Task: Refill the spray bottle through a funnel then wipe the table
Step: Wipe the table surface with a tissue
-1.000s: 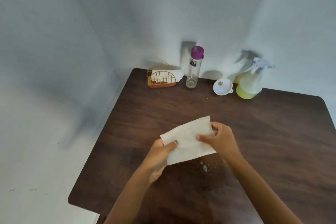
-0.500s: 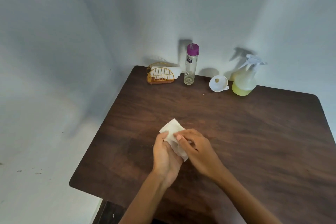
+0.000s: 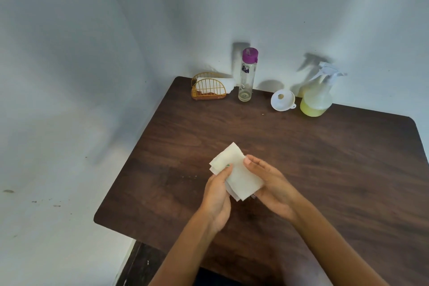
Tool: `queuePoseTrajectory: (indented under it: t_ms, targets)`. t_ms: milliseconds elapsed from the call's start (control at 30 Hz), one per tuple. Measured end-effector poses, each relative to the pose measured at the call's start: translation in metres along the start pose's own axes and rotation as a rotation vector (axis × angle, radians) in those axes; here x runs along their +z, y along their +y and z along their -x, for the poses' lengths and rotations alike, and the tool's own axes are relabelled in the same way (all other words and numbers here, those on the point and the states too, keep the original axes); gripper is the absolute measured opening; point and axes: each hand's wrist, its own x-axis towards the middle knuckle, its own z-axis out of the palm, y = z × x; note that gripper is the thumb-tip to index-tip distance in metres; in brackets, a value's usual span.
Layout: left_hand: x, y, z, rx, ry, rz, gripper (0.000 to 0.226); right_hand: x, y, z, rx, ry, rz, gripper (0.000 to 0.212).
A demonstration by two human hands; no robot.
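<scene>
I see left hand [image 3: 217, 189] and right hand [image 3: 270, 184] both pinching the folded paper towel [image 3: 239, 174] above the table [image 3: 325, 158]; loose folds could slip open mid-wipe.

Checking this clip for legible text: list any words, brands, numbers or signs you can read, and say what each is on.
No text can be read.
Clear bottle with purple cap: a small dark mark near the top, too blurred to read.
Spray bottle, funnel, napkin holder, folded napkin: no markings visible.
</scene>
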Motion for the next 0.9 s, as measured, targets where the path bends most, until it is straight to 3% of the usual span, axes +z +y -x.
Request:
queuePoseTrajectory:
  t_ms: [100, 367, 500, 600, 700, 767, 833, 900]
  targets:
    - [0.000, -0.003, 0.001, 0.012, 0.032, -0.121, 0.019, 0.001, 0.009, 0.001, 0.054, -0.073, -0.039, 0.042]
    - [-0.020, -0.005, -0.011, 0.057, 0.049, -0.278, 0.018, 0.001, 0.011, -0.011, 0.126, 0.060, 0.120, 0.031]
    - [-0.057, -0.014, -0.033, 0.151, 0.225, -0.338, 0.028, -0.002, 0.013, -0.031, 0.048, 0.299, 0.188, 0.021]
    - [-0.103, -0.021, -0.052, 0.234, 0.489, -0.453, 0.029, -0.009, 0.009, -0.064, -0.042, 0.524, 0.204, 0.023]
    - [-0.148, -0.022, -0.062, 0.260, 0.724, -0.630, 0.038, -0.019, -0.001, -0.113, -0.165, 0.712, 0.393, 0.021]
    - [-0.174, -0.023, -0.065, 0.249, 0.800, -0.702, 0.044, -0.022, -0.006, -0.143, -0.249, 0.799, 0.604, 0.033]
    - [-0.193, -0.026, -0.066, 0.233, 0.810, -0.729, 0.049, -0.022, -0.007, -0.168, -0.294, 0.811, 0.831, 0.050]
    - [-0.203, -0.031, -0.068, 0.229, 0.789, -0.751, 0.052, -0.015, 0.001, -0.191, -0.326, 0.729, 1.050, 0.055]
